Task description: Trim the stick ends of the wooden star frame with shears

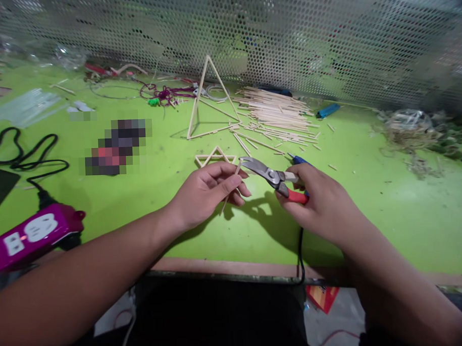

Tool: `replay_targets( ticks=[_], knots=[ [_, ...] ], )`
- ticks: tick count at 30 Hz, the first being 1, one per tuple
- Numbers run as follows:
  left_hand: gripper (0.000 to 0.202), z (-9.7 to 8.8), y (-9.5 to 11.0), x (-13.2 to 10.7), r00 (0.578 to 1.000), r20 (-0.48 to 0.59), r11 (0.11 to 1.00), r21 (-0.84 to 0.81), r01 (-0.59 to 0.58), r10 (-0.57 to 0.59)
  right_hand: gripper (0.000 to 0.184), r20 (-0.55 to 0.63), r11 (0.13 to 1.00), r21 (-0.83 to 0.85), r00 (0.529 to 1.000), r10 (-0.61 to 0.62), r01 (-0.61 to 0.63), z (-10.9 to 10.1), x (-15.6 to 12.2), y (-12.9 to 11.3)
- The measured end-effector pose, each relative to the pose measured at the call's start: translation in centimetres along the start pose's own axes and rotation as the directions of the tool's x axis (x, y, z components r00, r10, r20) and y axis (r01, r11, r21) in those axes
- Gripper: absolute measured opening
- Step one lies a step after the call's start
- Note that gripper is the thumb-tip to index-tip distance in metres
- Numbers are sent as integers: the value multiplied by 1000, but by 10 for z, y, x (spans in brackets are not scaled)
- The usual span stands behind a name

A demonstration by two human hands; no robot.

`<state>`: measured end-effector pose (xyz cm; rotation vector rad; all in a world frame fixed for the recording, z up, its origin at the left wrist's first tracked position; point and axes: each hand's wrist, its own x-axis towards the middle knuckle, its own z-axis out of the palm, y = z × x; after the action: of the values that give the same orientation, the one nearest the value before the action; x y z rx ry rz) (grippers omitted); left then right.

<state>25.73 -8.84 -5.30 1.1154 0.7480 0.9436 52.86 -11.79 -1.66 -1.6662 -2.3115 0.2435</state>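
Between thumb and fingers, my left hand point(209, 191) pinches a thin wooden stick point(237, 168), held at a slant. My right hand point(319, 197) is wrapped round the handles of a pair of pruning shears point(269, 174). The shears' blades point left, with their tips at the upper end of the stick; whether they touch it I cannot tell. Just behind my left hand lies a small star-shaped stick frame point(216, 154), partly covered by the fingers. Farther back is a larger triangular frame of sticks point(198, 101). A blue-bodied tool point(299, 159) lies behind my right hand, partly hidden.
A pile of wooden sticks point(278, 111) lies at the back, near a perforated metal screen point(325, 48). A blue object point(328, 111) sits right of it. Purple cord point(167, 93) is tangled at back left. A magenta power strip point(36, 233) with black cable stands at left.
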Motion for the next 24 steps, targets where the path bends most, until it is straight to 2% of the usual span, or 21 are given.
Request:
replay_targets(
  ticks=[6, 10, 14, 20, 24],
  knots=[
    [27, -1, 2, -3, 995, -31, 981, 170, -92, 98, 25, 29, 998, 62, 1000, 1, -3, -6, -2, -3],
    [28, -1, 3, -5, 989, -63, 964, 238, -118, 136, 25, 31, 997, 73, 999, 8, -11, -7, -3, -4],
    [23, 2, 7, -4, 979, -104, 938, 320, -135, 177, 21, 90, 994, 97, 995, 35, -44, -9, -2, -5],
    [20, 6, 12, -7, 963, -182, 908, 405, -112, 200, 12, 100, 993, 109, 995, 30, -41, -8, 0, -4],
    [24, 8, 7, -11, 949, -257, 903, 425, -61, 185, 11, 115, 986, 134, 990, 83, -99, -4, 1, -7]
  ],
)
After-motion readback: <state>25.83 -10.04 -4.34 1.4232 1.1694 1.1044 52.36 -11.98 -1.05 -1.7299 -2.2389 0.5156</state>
